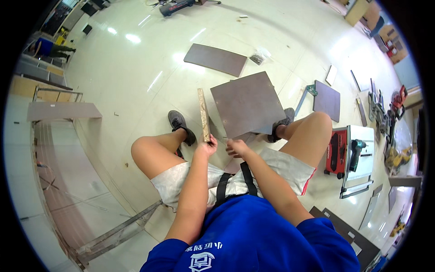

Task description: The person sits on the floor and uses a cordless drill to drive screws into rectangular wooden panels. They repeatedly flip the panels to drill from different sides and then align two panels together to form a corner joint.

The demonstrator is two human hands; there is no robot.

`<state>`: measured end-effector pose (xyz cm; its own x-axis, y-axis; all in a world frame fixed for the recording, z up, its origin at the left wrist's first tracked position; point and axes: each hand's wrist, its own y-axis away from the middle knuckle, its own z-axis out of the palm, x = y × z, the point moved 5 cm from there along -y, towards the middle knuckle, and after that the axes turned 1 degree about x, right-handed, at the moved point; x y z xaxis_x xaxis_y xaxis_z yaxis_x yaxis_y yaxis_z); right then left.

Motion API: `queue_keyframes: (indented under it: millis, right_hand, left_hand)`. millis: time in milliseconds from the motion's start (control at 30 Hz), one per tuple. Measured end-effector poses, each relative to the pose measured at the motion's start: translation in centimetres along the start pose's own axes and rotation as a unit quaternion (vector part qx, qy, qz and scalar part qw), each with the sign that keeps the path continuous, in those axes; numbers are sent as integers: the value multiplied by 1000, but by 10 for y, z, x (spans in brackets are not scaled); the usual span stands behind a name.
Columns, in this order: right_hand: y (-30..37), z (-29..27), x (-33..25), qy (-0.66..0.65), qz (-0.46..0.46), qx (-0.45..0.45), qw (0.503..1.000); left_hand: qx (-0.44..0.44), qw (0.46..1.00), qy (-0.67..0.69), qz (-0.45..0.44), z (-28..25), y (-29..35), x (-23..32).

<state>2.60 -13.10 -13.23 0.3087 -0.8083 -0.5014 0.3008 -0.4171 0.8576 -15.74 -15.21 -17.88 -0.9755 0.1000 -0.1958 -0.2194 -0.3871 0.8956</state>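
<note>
My left hand [207,147] grips the near end of a narrow particle-board panel [203,115], whose raw chipboard edge faces up. Close by on the right, my right hand [237,148] has its fingers curled together. A tiny dark sliver shows by its fingertips, too small to name. Just beyond the right hand lies a square brown panel [248,103] between my shoes, with small marks near its edges. Part of another board peeks out from under it.
A long brown panel [215,59] and a plastic bag of small parts [258,58] lie farther off. To the right are a green-and-blue clamp [306,96], a brown board [326,100] and a cordless drill [356,153] on a table saw [365,157]. A metal frame [115,233] stands left.
</note>
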Motion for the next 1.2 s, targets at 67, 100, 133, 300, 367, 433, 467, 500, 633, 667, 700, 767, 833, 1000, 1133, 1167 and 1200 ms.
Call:
queue_keyframes:
  millis: [67,100,133,300,367,433,467,500,633,667,700,767,833,1000,1133,1167,1200]
  right_hand:
    - [10,-10,-23,243,-168,80,952]
    - [28,-12,-40,274,-231,119,926]
    - [48,-11,-56,303,-290,156,894]
    - [73,-1,-95,598,-387,274,646]
    - [47,-15,-90,633,-383,266,617]
    - [29,-26,-87,637,-432,301,563]
    - [29,-25,-87,643,-437,298,554]
    - [28,-25,-88,648,-442,296,545]
    - [45,-28,-106,641,-494,281,516]
    - [53,-29,-115,640,-509,276,506]
    - [69,-21,-132,620,-535,278,502]
    - [94,-37,-162,580,-602,282,471]
    - [119,-57,-190,528,-658,281,457]
    - [169,-80,-220,398,-693,338,496]
    - [171,-90,-213,336,-668,382,543]
    - [170,-89,-213,331,-669,389,539]
    - [172,-85,-212,323,-672,398,534]
  left_hand:
    - [22,1000,-3,22,4,3,-6]
    - [21,999,-18,27,5,7,-3]
    - [22,999,-31,30,5,9,-1]
    - [35,996,-67,43,9,1,-9]
    - [22,997,-62,40,13,-3,-13]
    - [10,997,-59,41,19,-5,-13]
    - [8,997,-55,44,15,-6,-14]
    - [5,998,-52,47,12,-7,-14]
    - [6,998,-42,47,19,-7,-13]
    - [0,998,-37,51,21,-9,-13]
    - [1,998,-27,60,15,-9,-8]
    - [14,998,-13,65,26,-6,-17]
    - [28,997,-12,76,37,3,-29]
    - [6,996,10,87,54,-2,-46]
    - [-15,995,8,97,58,0,-63]
    - [-4,995,10,95,59,6,-68]
    - [4,995,10,95,61,11,-71]
